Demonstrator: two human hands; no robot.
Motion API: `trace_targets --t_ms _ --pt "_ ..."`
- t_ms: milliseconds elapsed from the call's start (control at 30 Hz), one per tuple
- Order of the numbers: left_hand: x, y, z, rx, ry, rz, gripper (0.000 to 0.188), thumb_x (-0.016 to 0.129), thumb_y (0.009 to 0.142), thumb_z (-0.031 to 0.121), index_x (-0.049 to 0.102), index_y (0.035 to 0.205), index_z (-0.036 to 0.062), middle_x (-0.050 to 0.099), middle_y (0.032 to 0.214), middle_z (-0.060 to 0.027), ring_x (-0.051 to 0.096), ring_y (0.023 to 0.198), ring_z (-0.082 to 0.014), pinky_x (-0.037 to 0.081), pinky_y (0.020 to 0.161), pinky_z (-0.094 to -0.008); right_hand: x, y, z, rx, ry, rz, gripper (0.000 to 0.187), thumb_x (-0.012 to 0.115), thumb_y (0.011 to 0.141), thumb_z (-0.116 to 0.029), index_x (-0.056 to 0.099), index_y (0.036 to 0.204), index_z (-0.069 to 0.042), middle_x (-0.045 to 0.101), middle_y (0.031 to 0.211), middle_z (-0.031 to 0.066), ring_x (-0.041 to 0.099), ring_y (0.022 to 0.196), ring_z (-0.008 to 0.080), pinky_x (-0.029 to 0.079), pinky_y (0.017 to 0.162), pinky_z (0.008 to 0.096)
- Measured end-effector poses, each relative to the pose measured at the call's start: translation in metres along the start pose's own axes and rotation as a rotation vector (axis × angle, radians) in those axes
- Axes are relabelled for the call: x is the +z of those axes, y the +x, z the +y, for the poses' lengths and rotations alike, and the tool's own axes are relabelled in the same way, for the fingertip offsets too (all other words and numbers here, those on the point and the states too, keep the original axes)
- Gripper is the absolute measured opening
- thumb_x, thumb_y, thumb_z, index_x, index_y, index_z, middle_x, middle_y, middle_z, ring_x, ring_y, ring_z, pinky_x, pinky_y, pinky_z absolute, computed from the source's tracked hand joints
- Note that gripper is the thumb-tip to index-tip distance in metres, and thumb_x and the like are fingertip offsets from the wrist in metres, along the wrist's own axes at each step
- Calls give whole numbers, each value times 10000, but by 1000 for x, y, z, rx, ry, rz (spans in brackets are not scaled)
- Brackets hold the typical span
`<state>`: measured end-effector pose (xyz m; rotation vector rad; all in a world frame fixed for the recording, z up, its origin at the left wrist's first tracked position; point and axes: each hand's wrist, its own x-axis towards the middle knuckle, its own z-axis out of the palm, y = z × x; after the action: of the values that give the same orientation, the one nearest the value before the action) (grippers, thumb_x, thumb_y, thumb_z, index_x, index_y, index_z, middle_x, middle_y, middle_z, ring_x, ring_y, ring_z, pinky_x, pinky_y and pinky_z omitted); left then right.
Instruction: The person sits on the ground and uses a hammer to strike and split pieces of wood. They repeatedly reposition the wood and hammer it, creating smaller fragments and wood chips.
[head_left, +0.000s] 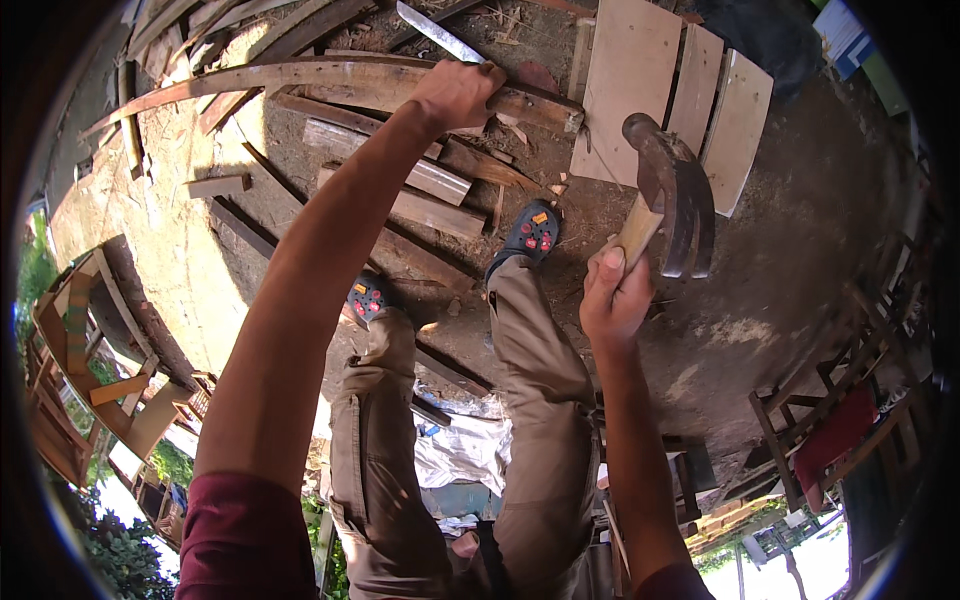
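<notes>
Left hand [455, 92] fingers clamp the curved plank [330, 80], right hand [612, 300] fists the raised claw hammer [672, 200]; a glancing swing risks those holding fingers.

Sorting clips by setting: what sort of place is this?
Likely an outdoor yard used for rough carpentry: bare dirt ground, scattered wood planks, and a claw hammer in the right hand.
</notes>
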<state>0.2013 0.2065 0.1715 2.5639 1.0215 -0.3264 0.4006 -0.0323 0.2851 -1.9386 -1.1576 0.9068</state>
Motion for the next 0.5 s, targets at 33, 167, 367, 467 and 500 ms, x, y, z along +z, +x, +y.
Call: trace_targets --t_ms 33,167,367,467,500 --pt "1 1 0 29 -9 43 425 667 850 320 607 1205 96 733 1028 -156 733 847 -348 585 768 -453 0 -1 1 -15 28 24 349 538 1060 -333 580 981 4 560 660 138 547 551 266 463 563 413" --pt "11 1 -4 9 34 33 412 676 832 298 611 1180 86 730 1034 -146 732 852 -345 588 766 -459 3 18 13 87 -246 -125 351 528 1063 -334 580 963 -2 548 641 58 551 582 124 447 545 346" --pt "12 -3 -3 11 -40 127 415 668 856 321 609 1195 90 731 1087 -143 731 911 -348 593 783 -452 3 -2 6 -79 74 40 301 572 1039 -288 607 975 4 593 670 144 634 606 262 484 587 376" --pt "12 -1 3 -52 1 3 517 693 860 380 579 1276 95 728 1097 -145 726 937 -358 583 837 -454 8 19 13 231 -284 -158 325 561 1045 -309 597 953 2 567 656 123 593 578 242 475 574 373" --pt "9 -1 2 -43 -23 20 560 707 850 397 570 1305 101 728 1067 -147 723 942 -357 574 848 -458 5 18 11 220 -174 -128 351 536 1057 -342 578 951 -10 542 669 79 546 572 182 445 546 329"
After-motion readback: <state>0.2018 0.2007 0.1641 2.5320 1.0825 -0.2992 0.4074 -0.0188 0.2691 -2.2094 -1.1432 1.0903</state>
